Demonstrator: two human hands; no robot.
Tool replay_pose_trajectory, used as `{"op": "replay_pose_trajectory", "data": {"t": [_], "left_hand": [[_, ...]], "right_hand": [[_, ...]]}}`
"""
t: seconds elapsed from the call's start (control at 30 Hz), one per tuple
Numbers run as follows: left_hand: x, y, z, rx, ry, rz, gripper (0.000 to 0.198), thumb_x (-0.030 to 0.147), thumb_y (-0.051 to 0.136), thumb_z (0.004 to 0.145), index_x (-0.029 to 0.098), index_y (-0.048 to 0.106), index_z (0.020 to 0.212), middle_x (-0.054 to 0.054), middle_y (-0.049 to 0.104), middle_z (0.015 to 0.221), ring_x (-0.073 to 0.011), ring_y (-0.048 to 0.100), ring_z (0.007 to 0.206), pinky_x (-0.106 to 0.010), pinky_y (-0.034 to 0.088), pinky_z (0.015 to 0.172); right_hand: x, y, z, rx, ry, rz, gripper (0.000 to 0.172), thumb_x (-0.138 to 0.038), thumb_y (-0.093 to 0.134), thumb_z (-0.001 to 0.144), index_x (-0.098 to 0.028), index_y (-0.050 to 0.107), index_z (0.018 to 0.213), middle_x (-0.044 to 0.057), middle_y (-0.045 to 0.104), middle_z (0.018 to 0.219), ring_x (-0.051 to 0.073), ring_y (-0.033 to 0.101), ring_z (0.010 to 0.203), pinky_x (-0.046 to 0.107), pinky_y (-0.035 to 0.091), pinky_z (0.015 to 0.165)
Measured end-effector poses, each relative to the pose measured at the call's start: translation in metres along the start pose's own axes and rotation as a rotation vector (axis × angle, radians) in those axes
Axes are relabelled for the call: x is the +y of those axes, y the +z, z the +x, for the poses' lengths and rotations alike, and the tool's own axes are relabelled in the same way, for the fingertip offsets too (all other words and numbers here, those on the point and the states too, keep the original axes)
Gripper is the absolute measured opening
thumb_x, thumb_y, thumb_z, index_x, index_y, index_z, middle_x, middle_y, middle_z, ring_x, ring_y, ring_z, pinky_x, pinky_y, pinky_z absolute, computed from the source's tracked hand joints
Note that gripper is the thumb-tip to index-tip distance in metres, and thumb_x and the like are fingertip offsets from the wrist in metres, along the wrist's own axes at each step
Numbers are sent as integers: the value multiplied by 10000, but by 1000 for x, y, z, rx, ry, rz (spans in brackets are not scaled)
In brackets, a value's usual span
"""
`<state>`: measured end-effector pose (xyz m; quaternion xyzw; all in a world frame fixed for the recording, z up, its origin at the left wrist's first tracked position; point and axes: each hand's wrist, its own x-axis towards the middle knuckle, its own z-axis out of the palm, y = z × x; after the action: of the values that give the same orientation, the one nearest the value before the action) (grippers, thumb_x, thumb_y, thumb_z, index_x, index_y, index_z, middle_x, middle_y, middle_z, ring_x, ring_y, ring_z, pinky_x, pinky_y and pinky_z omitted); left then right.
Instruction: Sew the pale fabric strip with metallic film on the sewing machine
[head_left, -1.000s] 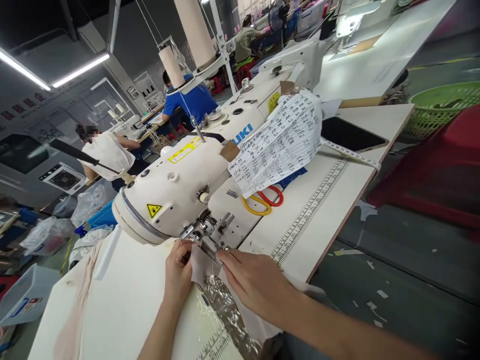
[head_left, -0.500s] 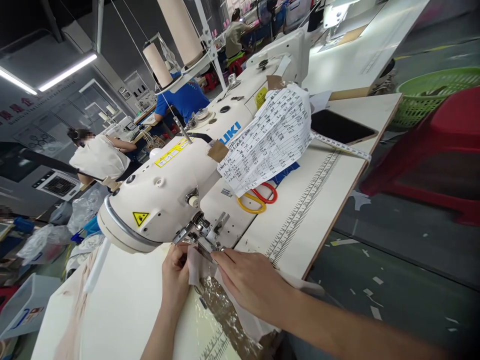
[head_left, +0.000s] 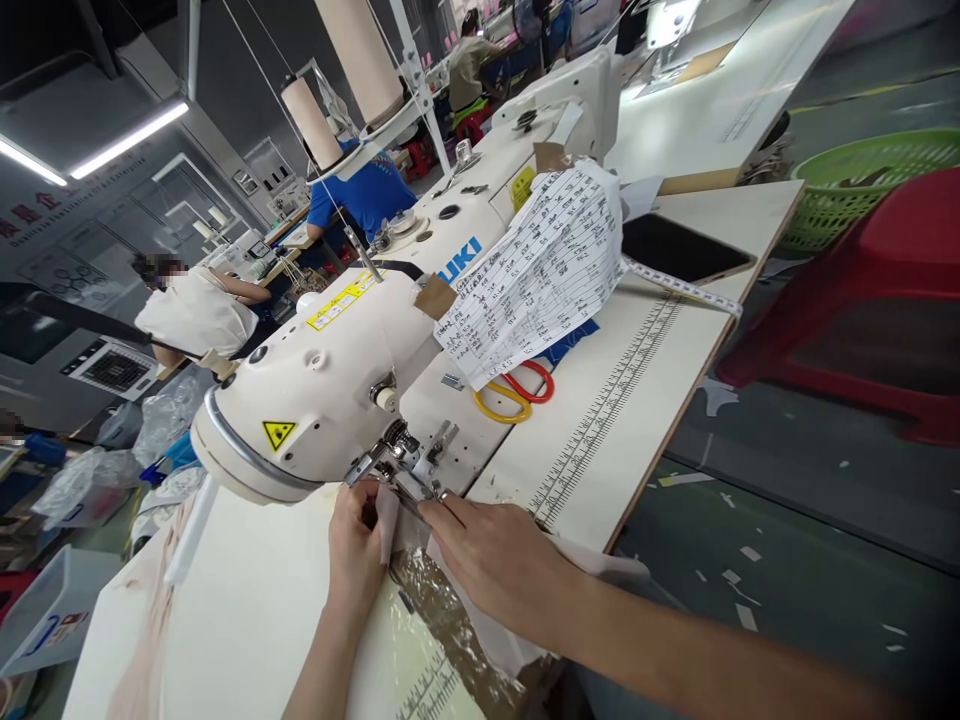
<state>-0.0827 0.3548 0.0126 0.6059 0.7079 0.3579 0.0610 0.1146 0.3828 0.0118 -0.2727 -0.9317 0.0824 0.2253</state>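
Note:
A white sewing machine leans across the middle of the view, its needle and presser foot area just beyond my fingers. My left hand is closed, pinching the edge of a thin pale fabric left of the foot. On the other side my right hand is closed on the same fabric, fingertips close by the foot. The fabric hangs toward me under my right hand. Clear plastic over a brown surface shows between my forearms. My fingertips are partly hidden.
Scissors with red and yellow handles lie under a handwritten sheet. A phone and a tape measure rest farther right. A printed ruler runs along the table. A red stool and green basket stand at right.
My left hand has shifted slightly right, and the fabric edge beside it looks more folded. My right hand has barely moved. The view has moved very slightly.

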Motion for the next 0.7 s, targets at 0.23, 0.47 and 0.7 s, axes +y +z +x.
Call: {"op": "replay_pose_trajectory", "data": {"t": [0.23, 0.47, 0.7], "left_hand": [[-1, -4, -1, -5, 58, -44, 212, 366, 571, 838, 208, 607, 700, -28, 663, 836, -153, 588, 730, -245, 470, 612], [-1, 1, -3, 116, 367, 126, 97, 202, 543, 884, 210, 590, 800, -24, 642, 835, -151, 603, 788, -259, 493, 684], [-1, -8, -9, -48, 548, 226, 240, 59, 445, 891, 198, 581, 1032, -78, 610, 999, -183, 588, 927, -335, 533, 796]], "right_hand": [[0, -5, 1, -1, 50, -2, 212, -66, 524, 886, -117, 588, 1082, 40, 612, 821, 222, 632, 672, 331, 421, 469], [-3, 0, 1, -9, 54, -37, 241, -57, 541, 881, -117, 576, 1112, 61, 617, 844, 233, 631, 682, 319, 431, 481], [1, -6, -31, -17, 101, 51, 238, -62, 506, 873, -144, 554, 1092, 68, 646, 872, 227, 643, 713, 317, 474, 559]]}}
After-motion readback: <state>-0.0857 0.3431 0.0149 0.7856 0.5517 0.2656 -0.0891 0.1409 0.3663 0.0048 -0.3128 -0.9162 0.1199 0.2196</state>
